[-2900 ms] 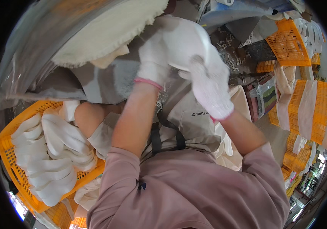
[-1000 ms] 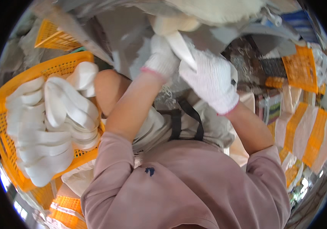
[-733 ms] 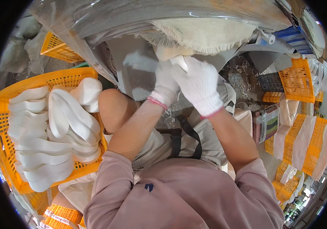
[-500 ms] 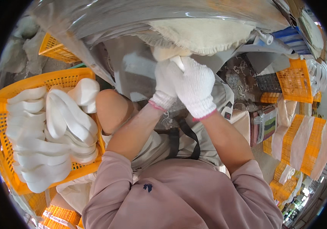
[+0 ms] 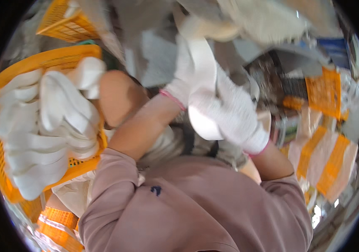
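Note:
A white foam shoe sole [image 5: 204, 126] stands lengthwise between my gloved hands, somewhat blurred. My right hand [image 5: 240, 111], in a white knit glove with a pink cuff edge, is closed over its middle from the right. My left hand [image 5: 182, 75], gloved alike, grips it along the left edge; part of those fingers is hidden behind the sole. Just beyond the sole's far end is a pale, round, fabric-like piece [image 5: 213, 30], and frayed cream cloth [image 5: 263, 21] hangs to its right.
At my left stands a yellow plastic basket [image 5: 57, 52] heaped with white soles [image 5: 32, 155], close to my bare knee [image 5: 120, 98]. Another yellow basket [image 5: 68, 25] sits farther off. Taped yellow crates [image 5: 313, 151] and an orange crate [image 5: 324, 92] are on the right.
My hands have drawn apart and come back toward me from the cream cloth, bringing the sole with them. More of the sole shows now. The whole view has shifted slightly.

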The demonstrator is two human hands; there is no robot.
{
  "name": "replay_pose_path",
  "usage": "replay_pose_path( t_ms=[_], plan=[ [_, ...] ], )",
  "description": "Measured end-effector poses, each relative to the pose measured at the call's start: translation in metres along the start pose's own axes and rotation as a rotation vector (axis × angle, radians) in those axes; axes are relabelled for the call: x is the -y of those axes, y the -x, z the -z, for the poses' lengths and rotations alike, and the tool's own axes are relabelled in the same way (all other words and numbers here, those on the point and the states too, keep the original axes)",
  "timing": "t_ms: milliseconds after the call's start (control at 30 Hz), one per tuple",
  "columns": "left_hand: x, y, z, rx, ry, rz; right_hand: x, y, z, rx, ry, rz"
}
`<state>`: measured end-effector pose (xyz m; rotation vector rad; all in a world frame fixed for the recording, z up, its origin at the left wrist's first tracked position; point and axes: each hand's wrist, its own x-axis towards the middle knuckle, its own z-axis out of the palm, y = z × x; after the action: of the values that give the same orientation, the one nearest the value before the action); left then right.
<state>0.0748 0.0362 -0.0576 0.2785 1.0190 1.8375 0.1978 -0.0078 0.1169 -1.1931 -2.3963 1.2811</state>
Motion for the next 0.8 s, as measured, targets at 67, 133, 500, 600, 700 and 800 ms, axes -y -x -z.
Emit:
replay_pose_path(
  t_ms=[67,133,500,600,700,800],
  plan=[
    [0.006,0.008,0.001,0.170,0.534,0.453,0.002,0.025,-0.019,-0.186,0.199,0.002],
    [0.005,0.007,0.000,0.150,0.565,0.588,-0.001,0.028,-0.024,-0.185,0.282,-0.219],
    [-0.035,-0.019,0.001,0.015,0.348,0.544,-0.029,-0.038,-0.023,-0.491,0.138,0.123],
    [-0.038,-0.006,-0.006,0.231,0.374,0.215,-0.024,-0.055,-0.021,-0.599,0.294,0.126],
    [-0.031,-0.001,-0.012,0.177,0.517,0.352,-0.019,-0.053,-0.017,-0.389,0.219,0.056],
    [-0.014,-0.005,-0.006,-0.016,0.552,0.689,-0.020,-0.023,-0.014,-0.137,0.452,-0.055]
  ],
)
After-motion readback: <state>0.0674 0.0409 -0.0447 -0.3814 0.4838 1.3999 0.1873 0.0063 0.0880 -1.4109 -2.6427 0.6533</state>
